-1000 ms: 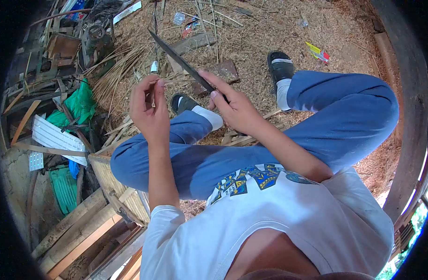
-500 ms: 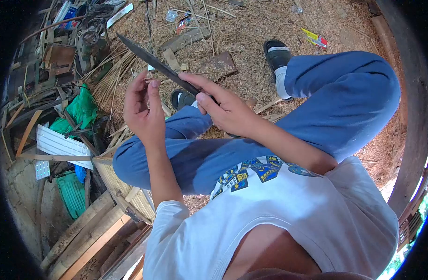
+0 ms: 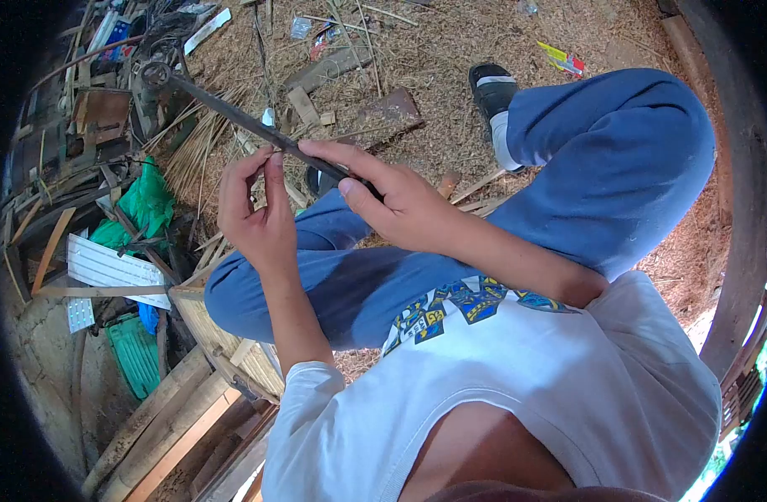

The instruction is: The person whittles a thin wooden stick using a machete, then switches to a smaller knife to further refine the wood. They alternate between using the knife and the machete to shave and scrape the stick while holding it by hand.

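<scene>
My right hand (image 3: 404, 205) is wrapped round the handle of a long dark knife (image 3: 237, 117), its index finger stretched along the knife. The blade points to the upper left, and it looks narrow from this angle. Just below the blade, my left hand (image 3: 258, 209) is closed in a pinch, thumb and index fingertips together. Whatever lies between those fingertips is too small to make out. Both hands are above my lap, close to each other.
Wood shavings cover the ground, with a brown board (image 3: 392, 113) and a yellow-red packet (image 3: 561, 58) on it. A green plastic bag (image 3: 141, 201), a white panel (image 3: 116, 269) and scrap wood lie left. Planks (image 3: 166, 418) are stacked lower left. A wooden post (image 3: 739, 209) stands right.
The knife has turned so its blade looks narrower, and its tip has swung left and lower. My left thumb and fingers, apart before, have come together in a pinch.
</scene>
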A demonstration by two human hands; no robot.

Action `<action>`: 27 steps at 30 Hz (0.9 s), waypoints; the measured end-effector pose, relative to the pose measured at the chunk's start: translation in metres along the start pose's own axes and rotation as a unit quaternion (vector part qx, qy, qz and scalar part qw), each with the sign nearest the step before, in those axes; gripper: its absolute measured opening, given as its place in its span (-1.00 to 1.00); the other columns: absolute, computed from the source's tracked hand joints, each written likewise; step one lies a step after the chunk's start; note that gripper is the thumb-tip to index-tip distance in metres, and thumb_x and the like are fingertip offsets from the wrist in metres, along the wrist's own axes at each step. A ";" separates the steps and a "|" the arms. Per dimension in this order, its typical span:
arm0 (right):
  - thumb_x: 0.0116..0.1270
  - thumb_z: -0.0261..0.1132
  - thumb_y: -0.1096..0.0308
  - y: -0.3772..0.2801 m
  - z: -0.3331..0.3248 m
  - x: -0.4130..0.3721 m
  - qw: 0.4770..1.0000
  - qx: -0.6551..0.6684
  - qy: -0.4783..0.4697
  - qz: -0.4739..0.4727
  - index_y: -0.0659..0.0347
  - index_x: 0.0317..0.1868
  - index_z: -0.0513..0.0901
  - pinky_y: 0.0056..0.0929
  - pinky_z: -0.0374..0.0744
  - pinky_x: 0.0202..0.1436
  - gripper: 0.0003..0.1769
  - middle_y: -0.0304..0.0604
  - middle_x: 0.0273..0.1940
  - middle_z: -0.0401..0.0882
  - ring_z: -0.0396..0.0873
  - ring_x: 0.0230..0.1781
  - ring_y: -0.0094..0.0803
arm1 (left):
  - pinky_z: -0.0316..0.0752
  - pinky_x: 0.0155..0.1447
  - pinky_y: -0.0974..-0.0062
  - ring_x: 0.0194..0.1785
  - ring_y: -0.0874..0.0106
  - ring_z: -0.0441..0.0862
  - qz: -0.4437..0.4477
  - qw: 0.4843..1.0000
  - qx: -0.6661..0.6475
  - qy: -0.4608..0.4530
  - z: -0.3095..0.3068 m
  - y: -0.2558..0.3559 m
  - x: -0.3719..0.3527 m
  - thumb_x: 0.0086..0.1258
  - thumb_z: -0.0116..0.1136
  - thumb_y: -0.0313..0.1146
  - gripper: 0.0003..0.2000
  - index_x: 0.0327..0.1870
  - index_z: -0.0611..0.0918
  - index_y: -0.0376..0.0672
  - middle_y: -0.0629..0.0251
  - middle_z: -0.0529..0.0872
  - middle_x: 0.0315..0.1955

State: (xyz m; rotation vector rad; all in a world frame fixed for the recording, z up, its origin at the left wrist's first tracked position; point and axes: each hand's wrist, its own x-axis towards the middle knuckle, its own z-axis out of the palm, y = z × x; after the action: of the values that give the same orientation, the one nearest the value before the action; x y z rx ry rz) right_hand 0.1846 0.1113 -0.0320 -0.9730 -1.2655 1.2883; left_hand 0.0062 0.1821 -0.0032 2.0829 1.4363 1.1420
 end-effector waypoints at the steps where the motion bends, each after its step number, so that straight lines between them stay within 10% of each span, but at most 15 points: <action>1: 0.57 0.07 0.44 0.000 0.000 0.000 1.000 -0.005 -0.003 0.001 0.05 0.57 0.36 -0.23 0.41 0.53 -0.42 -0.09 0.50 0.45 0.41 0.53 -0.12 | 0.62 -0.02 0.54 -0.14 0.48 0.71 -0.005 1.000 -0.006 0.003 0.000 -0.001 -0.001 0.43 0.33 -0.63 -0.92 -0.12 0.70 -0.34 0.18 0.77 -0.15; 27: 0.59 0.05 0.47 0.014 -0.015 0.000 0.992 0.003 -0.016 0.123 0.12 0.51 0.43 -0.35 0.39 0.50 -0.48 -0.10 0.46 0.50 0.47 0.47 -0.29 | 0.59 -0.06 0.65 -0.14 0.54 0.72 -0.089 0.991 -0.101 0.000 0.007 0.001 -0.002 0.53 0.23 -0.62 -0.92 -0.16 0.55 -0.35 0.17 0.73 -0.19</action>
State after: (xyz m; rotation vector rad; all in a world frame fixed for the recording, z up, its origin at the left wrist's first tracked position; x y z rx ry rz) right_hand 0.1972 0.1150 -0.0471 -1.1348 -1.1920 1.5025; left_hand 0.0120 0.1813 -0.0073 1.7813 1.4109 1.1624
